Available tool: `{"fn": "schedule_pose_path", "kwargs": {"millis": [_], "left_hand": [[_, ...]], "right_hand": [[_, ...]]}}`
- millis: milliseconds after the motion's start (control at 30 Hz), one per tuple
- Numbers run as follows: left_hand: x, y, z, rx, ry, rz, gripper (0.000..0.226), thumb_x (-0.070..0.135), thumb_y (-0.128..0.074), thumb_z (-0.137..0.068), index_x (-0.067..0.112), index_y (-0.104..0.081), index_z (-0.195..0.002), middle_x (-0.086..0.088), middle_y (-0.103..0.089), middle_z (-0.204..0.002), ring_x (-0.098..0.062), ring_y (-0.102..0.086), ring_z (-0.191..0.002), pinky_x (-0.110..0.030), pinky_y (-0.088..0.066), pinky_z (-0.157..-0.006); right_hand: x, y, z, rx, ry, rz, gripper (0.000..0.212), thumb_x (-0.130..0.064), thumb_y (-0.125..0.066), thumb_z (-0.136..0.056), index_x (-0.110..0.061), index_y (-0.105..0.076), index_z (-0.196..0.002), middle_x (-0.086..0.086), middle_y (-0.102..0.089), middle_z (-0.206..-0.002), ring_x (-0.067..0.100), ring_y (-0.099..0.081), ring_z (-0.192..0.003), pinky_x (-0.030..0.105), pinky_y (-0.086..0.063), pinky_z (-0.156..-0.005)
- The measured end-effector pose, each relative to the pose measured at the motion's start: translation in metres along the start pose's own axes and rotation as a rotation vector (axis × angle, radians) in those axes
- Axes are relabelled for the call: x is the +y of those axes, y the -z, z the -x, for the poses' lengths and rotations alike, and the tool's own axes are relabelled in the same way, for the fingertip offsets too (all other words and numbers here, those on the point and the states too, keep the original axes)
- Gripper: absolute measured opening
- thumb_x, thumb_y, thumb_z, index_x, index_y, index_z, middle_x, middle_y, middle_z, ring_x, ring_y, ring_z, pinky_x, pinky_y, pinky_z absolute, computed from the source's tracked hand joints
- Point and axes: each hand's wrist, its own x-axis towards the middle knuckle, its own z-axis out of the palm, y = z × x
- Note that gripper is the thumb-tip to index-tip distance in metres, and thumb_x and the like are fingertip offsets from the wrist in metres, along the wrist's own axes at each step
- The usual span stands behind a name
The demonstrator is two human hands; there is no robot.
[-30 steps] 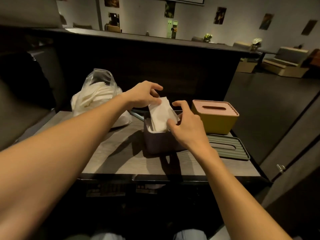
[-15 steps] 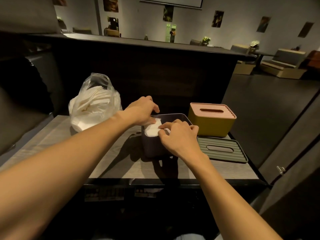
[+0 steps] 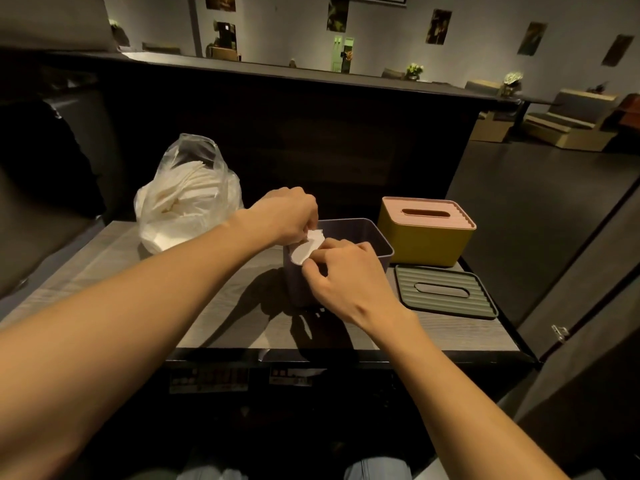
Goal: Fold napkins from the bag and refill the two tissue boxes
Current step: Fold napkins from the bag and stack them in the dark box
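An open dark purple tissue box (image 3: 367,233) stands mid-table with a folded white napkin (image 3: 304,249) at its left end. My left hand (image 3: 287,216) pinches the napkin's upper edge from behind. My right hand (image 3: 349,275) pinches its near edge, fingers curled over the box's front rim. A clear plastic bag (image 3: 187,199) of white napkins sits at the back left. A yellow tissue box (image 3: 426,233) with its pink slotted lid on stands to the right.
A grey-green ribbed lid (image 3: 446,292) with a slot lies flat in front of the yellow box. The wooden table (image 3: 221,317) ends at a dark front edge near me. A dark partition wall rises behind the table.
The napkin stood tall above the purple box a second ago; both hands have pushed it down into the box's left end and stay on it.
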Motion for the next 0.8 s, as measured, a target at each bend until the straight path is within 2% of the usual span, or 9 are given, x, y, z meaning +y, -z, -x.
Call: {"fn": "schedule_pose_path", "kwargs": {"millis": [67, 133, 267, 333, 433, 533, 633, 800], "left_hand": [[0.003, -0.003, 0.002, 0.014, -0.009, -0.025, 0.026, 0.017, -0.066, -0.099, 0.016, -0.07, -0.125, -0.002, -0.068, -0.109, -0.018, -0.066, -0.098, -0.032, -0.056, -0.084], [0.003, -0.005, 0.003, 0.03, -0.011, -0.016, 0.027, 0.016, -0.065, -0.1, 0.016, -0.069, -0.127, -0.002, -0.07, -0.119, -0.019, -0.067, -0.103, -0.032, -0.056, -0.084], [-0.01, 0.002, 0.011, 0.026, -0.075, 0.077, 0.015, 0.015, -0.064, -0.1, 0.017, -0.073, -0.111, 0.007, -0.068, -0.1, -0.009, -0.06, -0.083, -0.027, -0.052, -0.078], [-0.027, 0.014, 0.02, 0.061, -0.091, 0.126, 0.011, 0.017, -0.066, -0.098, 0.019, -0.075, -0.105, 0.011, -0.066, -0.092, -0.008, -0.064, -0.084, -0.032, -0.057, -0.083], [-0.054, 0.032, 0.032, 0.145, -0.084, 0.1, 0.011, 0.014, -0.069, -0.096, 0.017, -0.078, -0.101, 0.008, -0.065, -0.086, -0.011, -0.064, -0.084, -0.037, -0.057, -0.086], [-0.094, 0.037, 0.059, 0.169, -0.041, 0.075, 0.01, 0.013, -0.072, -0.094, 0.014, -0.079, -0.102, -0.001, -0.075, -0.095, -0.017, -0.068, -0.089, -0.035, -0.055, -0.084], [-0.13, 0.031, 0.086, 0.135, 0.003, 0.073, 0.009, 0.014, -0.073, -0.093, 0.017, -0.078, -0.099, 0.0, -0.075, -0.094, -0.012, -0.065, -0.084, -0.031, -0.054, -0.08], [-0.164, 0.022, 0.118, 0.07, 0.111, 0.062, 0.012, 0.017, -0.072, -0.093, 0.026, -0.076, -0.1, 0.006, -0.073, -0.094, -0.011, -0.067, -0.086, -0.033, -0.057, -0.08]], "right_hand": [[0.001, -0.003, -0.002, -0.009, -0.029, -0.02, 0.044, -0.044, -0.039, -0.103, -0.023, -0.078, -0.101, -0.004, -0.067, -0.108, 0.014, -0.058, -0.097, 0.039, -0.037, -0.097], [0.002, -0.002, -0.004, -0.023, -0.05, -0.028, 0.043, -0.043, -0.041, -0.103, -0.024, -0.078, -0.097, -0.004, -0.067, -0.103, 0.013, -0.058, -0.095, 0.039, -0.035, -0.097], [0.001, 0.008, -0.016, -0.007, -0.037, -0.027, 0.036, -0.045, -0.046, -0.104, -0.028, -0.075, -0.094, -0.011, -0.064, -0.09, 0.008, -0.055, -0.089, 0.035, -0.027, -0.094], [-0.01, 0.013, -0.026, 0.079, 0.015, -0.042, 0.032, -0.049, -0.049, -0.103, -0.031, -0.074, -0.1, -0.014, -0.063, -0.094, 0.006, -0.054, -0.092, 0.033, -0.025, -0.093], [-0.031, 0.017, -0.041, 0.182, 0.112, -0.089, 0.025, -0.047, -0.055, -0.102, -0.029, -0.073, -0.105, -0.011, -0.065, -0.097, 0.007, -0.058, -0.093, 0.035, -0.037, -0.094], [-0.064, 0.005, -0.059, 0.121, 0.212, -0.124, 0.021, -0.041, -0.061, -0.1, -0.029, -0.074, -0.112, -0.009, -0.066, -0.104, 0.01, -0.061, -0.098, 0.039, -0.046, -0.097], [-0.093, -0.017, -0.076, 0.023, 0.276, -0.062, 0.023, -0.037, -0.066, -0.099, -0.03, -0.072, -0.12, -0.006, -0.068, -0.118, 0.015, -0.061, -0.112, 0.04, -0.045, -0.103], [-0.121, -0.055, -0.098, 0.001, 0.398, 0.155, 0.036, -0.033, -0.066, -0.097, -0.03, -0.062, -0.133, 0.001, -0.059, -0.137, 0.025, -0.047, -0.13, 0.042, -0.032, -0.105]]}}
